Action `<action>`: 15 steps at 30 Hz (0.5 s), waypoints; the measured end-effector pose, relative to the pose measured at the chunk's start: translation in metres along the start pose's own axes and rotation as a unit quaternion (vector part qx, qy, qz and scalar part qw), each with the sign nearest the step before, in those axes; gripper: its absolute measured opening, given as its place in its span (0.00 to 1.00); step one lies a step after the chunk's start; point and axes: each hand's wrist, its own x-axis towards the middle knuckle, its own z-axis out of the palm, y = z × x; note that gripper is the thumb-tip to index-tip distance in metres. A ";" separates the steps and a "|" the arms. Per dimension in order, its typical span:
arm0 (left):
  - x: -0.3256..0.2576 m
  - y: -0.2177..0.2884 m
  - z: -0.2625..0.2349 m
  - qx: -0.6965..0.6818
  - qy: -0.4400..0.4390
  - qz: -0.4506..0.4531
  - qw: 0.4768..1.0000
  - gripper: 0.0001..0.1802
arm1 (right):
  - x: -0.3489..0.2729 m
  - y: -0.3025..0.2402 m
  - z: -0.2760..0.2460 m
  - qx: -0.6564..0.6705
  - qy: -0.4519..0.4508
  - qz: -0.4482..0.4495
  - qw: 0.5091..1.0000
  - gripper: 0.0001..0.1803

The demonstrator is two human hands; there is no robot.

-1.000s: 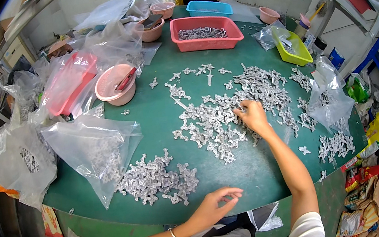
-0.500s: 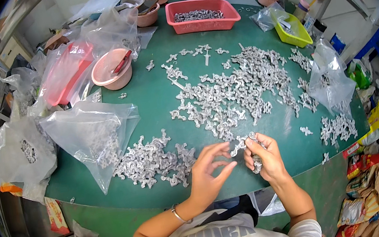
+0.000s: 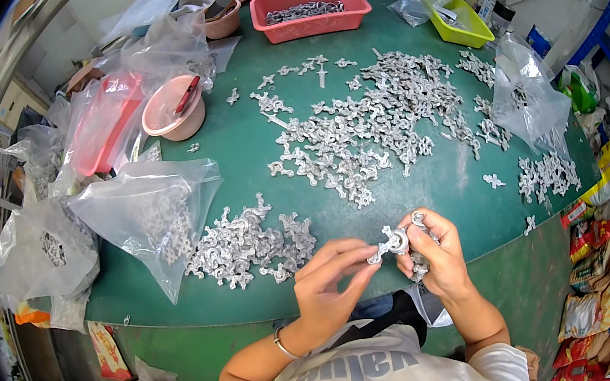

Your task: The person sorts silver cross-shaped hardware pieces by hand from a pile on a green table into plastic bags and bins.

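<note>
Fingers partly hide seemingly metal parts.

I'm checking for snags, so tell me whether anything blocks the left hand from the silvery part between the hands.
Nothing visible does: the left hand appears to touch the silvery metal part directly at its left end, with the right hand at the other.

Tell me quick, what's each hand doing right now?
Left hand: closed, fingertips pinching the end of a silvery part.
Right hand: closed, holding more silvery parts; exact count can't be told.
</note>
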 end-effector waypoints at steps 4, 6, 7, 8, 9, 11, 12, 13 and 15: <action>-0.003 0.006 0.000 -0.040 -0.016 -0.016 0.999 0.14 | -0.006 -0.002 0.001 0.007 -0.007 -0.015 1.000 0.08; -0.005 0.008 0.000 -0.055 -0.023 -0.014 0.998 0.15 | -0.008 -0.003 0.002 0.013 -0.006 -0.021 1.000 0.08; -0.006 0.010 0.001 -0.067 -0.014 -0.026 0.997 0.15 | -0.009 -0.004 0.003 0.016 -0.006 -0.024 1.000 0.08; -0.006 0.013 0.003 -0.078 -0.005 -0.039 0.996 0.15 | -0.010 -0.003 0.003 0.016 -0.003 -0.027 1.000 0.08; -0.007 0.014 0.004 -0.090 0.004 -0.051 0.995 0.16 | -0.010 -0.003 0.004 0.017 -0.001 -0.030 0.999 0.08; -0.007 0.014 0.005 -0.097 0.010 -0.046 0.994 0.17 | -0.011 -0.003 0.005 0.011 0.000 -0.038 0.999 0.08; -0.008 0.014 0.005 -0.101 0.012 -0.043 0.994 0.18 | -0.012 -0.003 0.005 0.005 -0.001 -0.044 0.999 0.08; -0.008 0.014 0.004 -0.092 -0.002 -0.035 0.995 0.18 | -0.012 -0.004 0.005 -0.001 -0.001 -0.049 0.999 0.08; -0.008 0.012 0.000 -0.073 -0.028 -0.017 0.997 0.18 | -0.013 -0.003 0.006 -0.009 0.001 -0.057 0.998 0.08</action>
